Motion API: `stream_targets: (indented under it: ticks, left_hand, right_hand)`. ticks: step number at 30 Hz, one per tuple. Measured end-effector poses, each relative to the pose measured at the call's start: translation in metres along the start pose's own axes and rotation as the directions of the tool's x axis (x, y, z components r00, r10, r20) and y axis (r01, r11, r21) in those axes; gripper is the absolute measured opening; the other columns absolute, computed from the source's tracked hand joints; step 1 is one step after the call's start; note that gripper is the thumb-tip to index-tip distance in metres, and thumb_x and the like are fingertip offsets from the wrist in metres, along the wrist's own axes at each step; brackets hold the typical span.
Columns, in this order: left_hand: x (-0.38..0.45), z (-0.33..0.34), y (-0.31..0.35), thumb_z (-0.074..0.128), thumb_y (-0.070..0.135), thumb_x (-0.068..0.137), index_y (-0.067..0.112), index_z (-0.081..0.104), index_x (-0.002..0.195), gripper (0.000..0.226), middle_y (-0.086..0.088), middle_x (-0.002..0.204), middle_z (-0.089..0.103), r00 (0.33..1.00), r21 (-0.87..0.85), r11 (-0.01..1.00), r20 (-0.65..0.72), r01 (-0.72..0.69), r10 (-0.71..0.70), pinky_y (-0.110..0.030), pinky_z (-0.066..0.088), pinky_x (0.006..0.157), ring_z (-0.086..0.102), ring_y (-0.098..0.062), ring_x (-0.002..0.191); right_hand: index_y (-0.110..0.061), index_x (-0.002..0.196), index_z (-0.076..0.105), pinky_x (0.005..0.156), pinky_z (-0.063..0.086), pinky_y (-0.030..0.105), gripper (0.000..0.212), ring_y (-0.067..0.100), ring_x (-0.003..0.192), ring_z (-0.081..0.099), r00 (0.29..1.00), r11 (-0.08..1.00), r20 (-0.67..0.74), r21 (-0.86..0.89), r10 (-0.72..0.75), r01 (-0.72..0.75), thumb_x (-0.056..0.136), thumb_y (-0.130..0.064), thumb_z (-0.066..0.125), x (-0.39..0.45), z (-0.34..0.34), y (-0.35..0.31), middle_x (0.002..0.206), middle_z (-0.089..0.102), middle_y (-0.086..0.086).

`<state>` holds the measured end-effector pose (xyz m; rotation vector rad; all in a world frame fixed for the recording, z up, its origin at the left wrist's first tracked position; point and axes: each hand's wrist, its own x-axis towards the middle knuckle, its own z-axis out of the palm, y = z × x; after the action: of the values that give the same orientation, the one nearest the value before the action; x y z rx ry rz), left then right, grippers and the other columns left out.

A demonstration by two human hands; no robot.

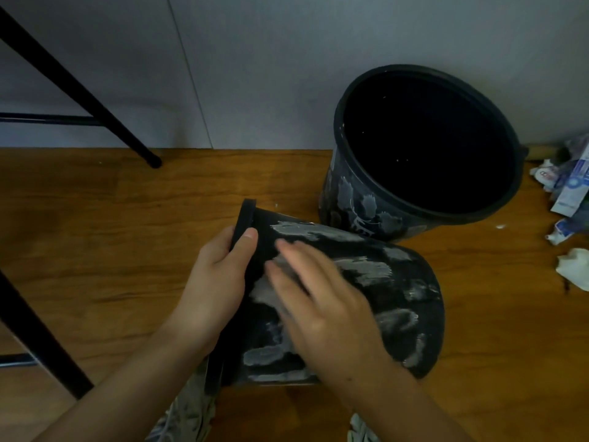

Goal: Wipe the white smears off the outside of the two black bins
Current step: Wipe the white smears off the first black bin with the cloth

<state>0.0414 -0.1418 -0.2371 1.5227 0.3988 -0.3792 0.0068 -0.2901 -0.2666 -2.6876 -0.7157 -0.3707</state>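
A black bin (382,291) lies on its side on the wooden floor (111,234), its rim pointing left and its closed base toward the right, with white smears (366,269) streaked across the upturned wall. The left hand (213,282) grips the rim at the bin's open end: the thumb lies curled over the outer lip while the other fingers go out of sight behind the rim (presumably inside the mouth, though that part is hidden). The right hand (322,311) lies flat on the bin's side just right of the left hand, fingers straight and spread toward the rim, pressing on the smeared surface; it is motion-blurred, and whether anything is under the palm cannot be told. So the bin sits between and beneath both hands, held at its rim on the left and covered mid-wall by the right. A second black bin (360,212) stands upright just behind it, near the wall (255,74), mouth open toward the camera, its outside also marked with pale patches. Crumpled tissues and wrappers (570,193) lie on the floor to the right, and black furniture legs (79,90) cross the left side.
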Motion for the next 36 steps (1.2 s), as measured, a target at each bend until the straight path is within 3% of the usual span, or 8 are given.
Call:
stream_targets:
  ticks: [3,8,12,15,20,26,32,36]
  left_hand:
    - [-0.002,-0.001,-0.002,0.041,0.029,0.101,0.013,0.064,0.105,0.028,-0.016,0.096,0.069,1.000,-0.008,1.000,0.005,-0.013,0.013,-0.042,0.054,0.075,0.068,-0.032,0.089]
    - [-0.002,0.001,-0.006,0.043,0.035,0.099,0.023,0.062,0.112,0.026,-0.008,0.102,0.071,1.000,-0.037,0.999,0.015,0.022,-0.021,-0.042,0.055,0.079,0.070,-0.022,0.091]
    - [-0.002,0.003,-0.005,0.044,0.029,0.099,0.017,0.065,0.107,0.025,-0.011,0.094,0.071,0.999,-0.067,0.997,-0.010,0.032,-0.032,-0.037,0.052,0.071,0.069,-0.028,0.087]
    - [-0.004,0.001,-0.005,0.045,0.027,0.099,0.013,0.064,0.106,0.025,-0.019,0.099,0.069,0.999,-0.099,0.994,-0.016,0.044,-0.045,-0.047,0.053,0.080,0.067,-0.036,0.092]
    - [-0.005,0.005,-0.003,0.042,0.030,0.100,0.023,0.065,0.104,0.024,-0.004,0.092,0.073,0.999,-0.066,0.997,-0.018,0.041,-0.042,-0.034,0.055,0.067,0.071,-0.020,0.083]
    - [-0.010,0.002,-0.002,0.044,0.023,0.100,0.014,0.066,0.097,0.025,-0.007,0.082,0.071,0.999,-0.030,1.000,-0.034,0.002,-0.003,-0.036,0.049,0.066,0.069,-0.025,0.075]
    - [-0.016,-0.007,-0.002,0.042,0.026,0.100,0.024,0.067,0.107,0.027,-0.002,0.098,0.074,0.998,-0.066,0.997,-0.046,0.036,-0.039,-0.040,0.055,0.073,0.072,-0.021,0.088]
    - [-0.020,-0.017,-0.001,0.042,0.026,0.100,0.028,0.066,0.107,0.025,0.000,0.100,0.073,0.995,-0.055,0.998,-0.085,0.041,-0.046,-0.040,0.053,0.075,0.071,-0.020,0.090]
  right_hand:
    - [-0.007,0.127,0.062,0.110,0.040,0.029,0.031,0.024,0.134,0.045,0.997,0.997,0.056,0.057,-0.059,0.055,0.099,-0.012,0.050,-0.012,0.001,-0.001,0.141,0.052,0.010]
    - [-0.005,0.121,0.065,0.103,0.043,0.027,0.035,0.025,0.124,0.054,0.984,0.984,-0.041,-0.015,0.175,-0.176,0.093,-0.016,0.046,-0.016,-0.009,0.020,0.133,0.058,0.011]
    - [-0.005,0.125,0.062,0.105,0.045,0.030,0.031,0.025,0.129,0.049,0.999,1.000,0.026,0.006,0.018,-0.018,0.098,-0.017,0.052,0.012,0.003,-0.006,0.136,0.056,0.012]
    - [-0.004,0.123,0.064,0.109,0.041,0.029,0.029,0.024,0.130,0.049,0.999,0.997,0.021,0.071,-0.034,0.032,0.100,-0.015,0.051,-0.003,0.002,-0.006,0.136,0.057,0.012]
    - [-0.003,0.118,0.067,0.102,0.045,0.026,0.034,0.024,0.123,0.055,0.977,0.979,-0.074,-0.010,0.202,-0.203,0.098,-0.019,0.044,-0.013,-0.007,0.016,0.131,0.060,0.012]
    - [-0.004,0.126,0.062,0.105,0.045,0.030,0.031,0.024,0.131,0.049,1.000,0.998,-0.014,0.067,0.010,-0.009,0.102,-0.018,0.047,-0.003,0.007,-0.019,0.137,0.056,0.011]
    - [-0.003,0.117,0.067,0.094,0.048,0.029,0.030,0.026,0.117,0.060,0.938,0.938,-0.111,-0.080,0.327,-0.336,0.096,-0.020,0.054,-0.033,-0.007,0.036,0.129,0.061,0.012]
    - [-0.001,0.120,0.066,0.090,0.047,0.029,0.031,0.029,0.118,0.059,0.904,0.902,-0.134,-0.099,0.406,-0.419,0.091,-0.012,0.067,-0.045,-0.006,0.049,0.131,0.060,0.013]
